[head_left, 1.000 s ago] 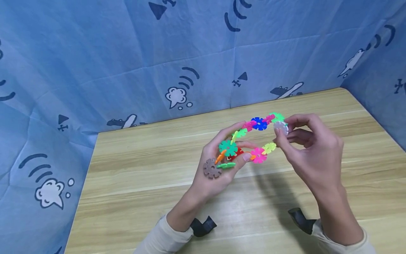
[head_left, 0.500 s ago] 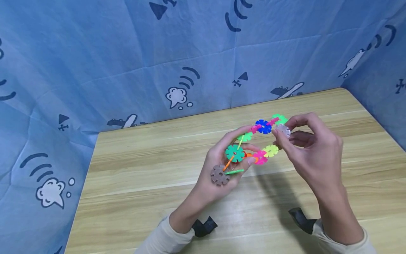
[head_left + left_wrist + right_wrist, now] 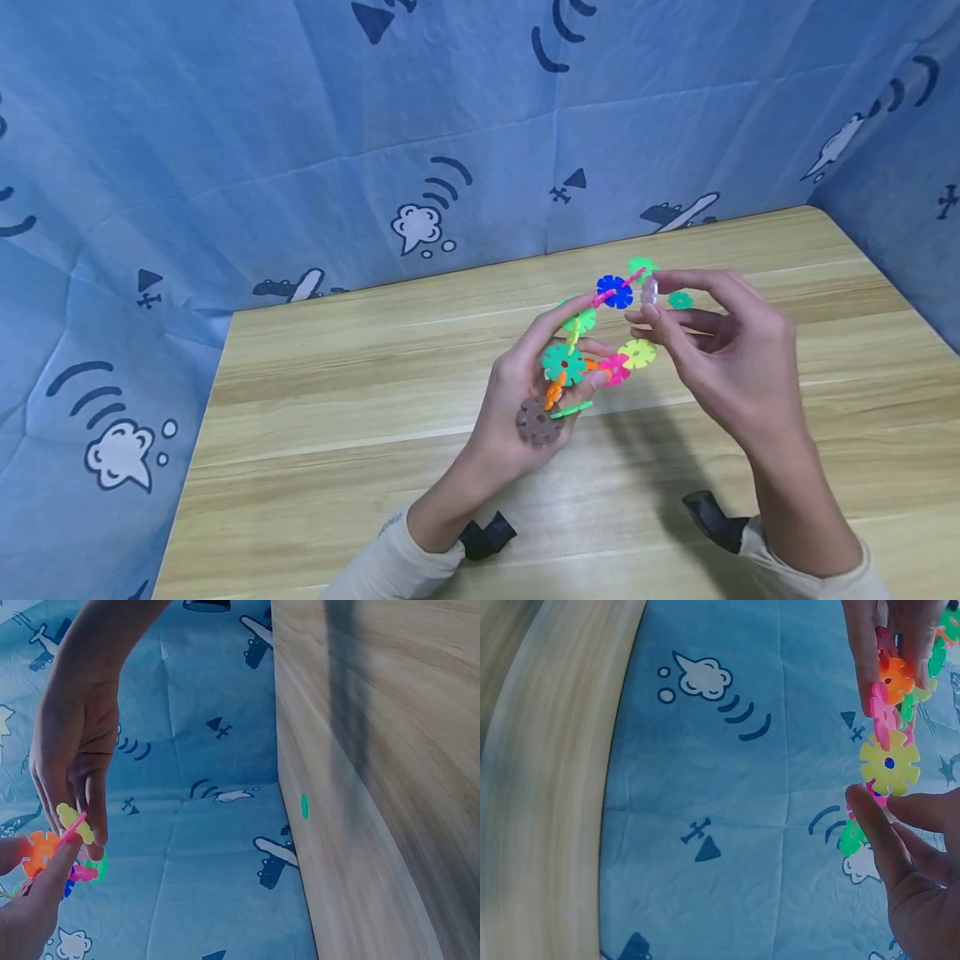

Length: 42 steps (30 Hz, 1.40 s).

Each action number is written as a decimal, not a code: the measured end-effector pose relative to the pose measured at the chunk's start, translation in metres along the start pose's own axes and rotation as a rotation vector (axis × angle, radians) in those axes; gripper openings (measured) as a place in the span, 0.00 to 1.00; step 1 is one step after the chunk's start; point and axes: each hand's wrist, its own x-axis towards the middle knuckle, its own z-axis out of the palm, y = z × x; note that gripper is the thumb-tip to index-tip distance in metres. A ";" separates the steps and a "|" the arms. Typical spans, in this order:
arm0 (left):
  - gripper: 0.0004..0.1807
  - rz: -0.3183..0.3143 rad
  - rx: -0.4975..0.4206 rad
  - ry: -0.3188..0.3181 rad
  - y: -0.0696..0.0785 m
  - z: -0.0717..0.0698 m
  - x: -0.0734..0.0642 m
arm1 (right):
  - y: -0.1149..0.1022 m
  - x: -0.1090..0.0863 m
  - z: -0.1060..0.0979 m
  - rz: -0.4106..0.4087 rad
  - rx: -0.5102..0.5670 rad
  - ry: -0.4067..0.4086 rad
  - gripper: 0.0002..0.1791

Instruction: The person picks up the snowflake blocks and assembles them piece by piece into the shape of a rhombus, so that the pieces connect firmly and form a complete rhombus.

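Note:
My left hand (image 3: 517, 392) holds a chain of notched plastic snowflake discs, its thumb and fingers around the red and orange pieces. The chain curves from a brown disc (image 3: 539, 420) near the palm through a teal disc (image 3: 563, 365) and a blue disc (image 3: 615, 292) to a light green disc (image 3: 641, 267). Its other branch ends in a pink disc (image 3: 615, 369) and a yellow disc (image 3: 889, 763). Between thumb and index finger, my right hand (image 3: 738, 358) pinches a clear snowflake disc (image 3: 650, 291), seen edge-on close beside the light green end disc.
A loose green disc (image 3: 680, 300) lies on the wooden table (image 3: 337, 433) behind the right hand, also seen in the left wrist view. Blue printed cloth (image 3: 480, 100) walls in the table's back and sides. Black wrist mounts (image 3: 716, 521) stick out from both sleeves.
The left hand has shifted right and slightly down with the chain. The clear disc has turned from face-on to edge-on and moved slightly left. The loose green disc has come into view.

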 end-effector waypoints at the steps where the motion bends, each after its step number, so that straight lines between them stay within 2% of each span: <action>1: 0.35 0.000 -0.008 0.000 0.000 0.000 0.000 | 0.001 0.000 0.000 0.011 0.004 -0.010 0.20; 7: 0.35 0.000 -0.062 0.004 0.001 0.000 0.000 | 0.009 0.005 -0.005 0.119 0.076 -0.046 0.29; 12: 0.35 -0.027 -0.176 -0.010 0.003 -0.002 0.001 | 0.019 0.008 -0.014 0.115 0.354 -0.114 0.34; 15: 0.34 -0.034 -0.211 -0.016 0.004 -0.005 0.002 | 0.023 0.009 -0.019 0.100 0.491 -0.163 0.32; 21: 0.35 -0.068 -0.197 -0.009 0.004 -0.012 0.004 | 0.023 0.010 -0.023 0.130 0.466 -0.169 0.26; 27: 0.35 -0.081 -0.207 -0.010 0.004 -0.013 0.004 | 0.026 0.009 -0.020 0.063 0.527 -0.110 0.21; 34: 0.35 -0.072 -0.201 -0.010 0.003 -0.012 0.005 | 0.030 0.009 -0.014 -0.014 0.570 -0.050 0.23; 42: 0.34 -0.058 -0.218 -0.038 0.003 -0.008 0.004 | 0.034 0.011 -0.014 -0.023 0.634 -0.046 0.31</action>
